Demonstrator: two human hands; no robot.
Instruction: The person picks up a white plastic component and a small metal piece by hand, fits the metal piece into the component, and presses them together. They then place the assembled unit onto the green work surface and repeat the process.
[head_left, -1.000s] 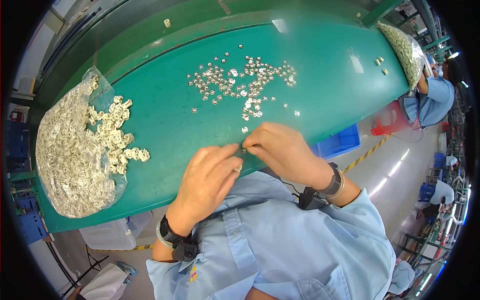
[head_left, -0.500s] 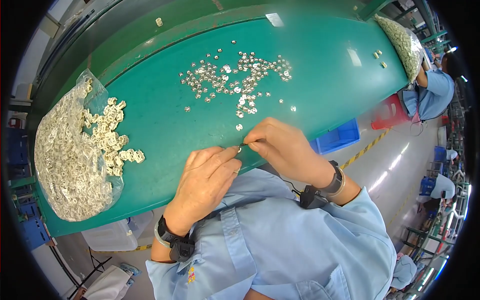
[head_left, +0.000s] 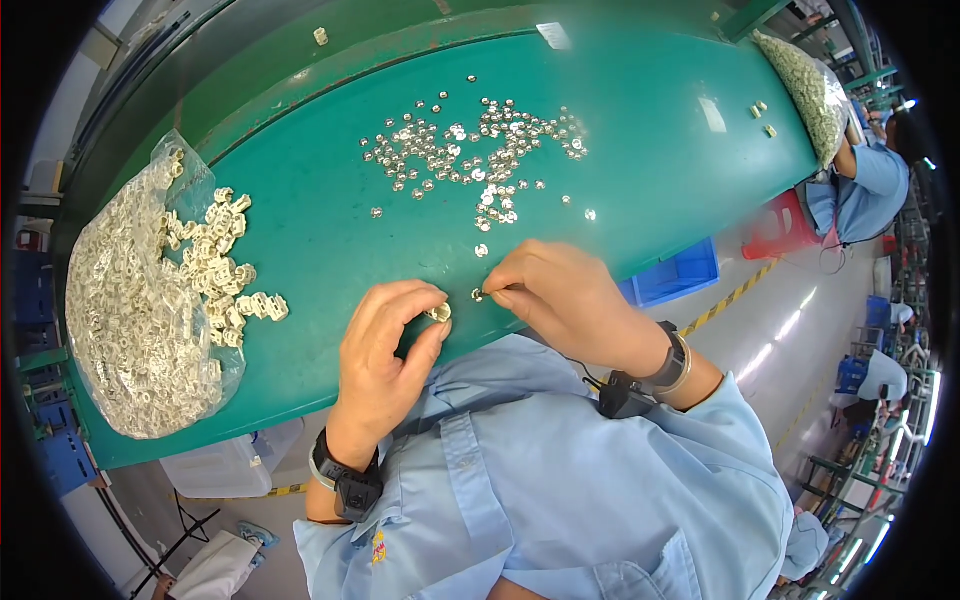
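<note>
My left hand (head_left: 378, 350) is closed in a pinch, with a small cream plastic part (head_left: 438, 313) between thumb and forefinger. To its right, my right hand (head_left: 560, 295) pinches a small shiny metal piece (head_left: 477, 294) at its fingertips, low over the green tabletop (head_left: 330, 250). The two hands are a short distance apart. Beyond them lie many loose silvery metal pieces (head_left: 455, 150), one of them just past my right fingertips. On the left, a spill of cream plastic parts (head_left: 222, 240) comes out of a clear plastic bag (head_left: 140, 330) filled with the same kind.
A second full bag (head_left: 800, 90) stands at the far right, near another person's arm (head_left: 846, 158). A few cream parts (head_left: 760, 110) lie beside it. Below the table edge are a blue bin (head_left: 680, 275), a red container (head_left: 780, 225) and a clear tub (head_left: 225, 470).
My hands were together at the fingertips and have separated. The left drew back left and opened its curl, showing the cream part. The metal piece now shows at my right fingertips.
</note>
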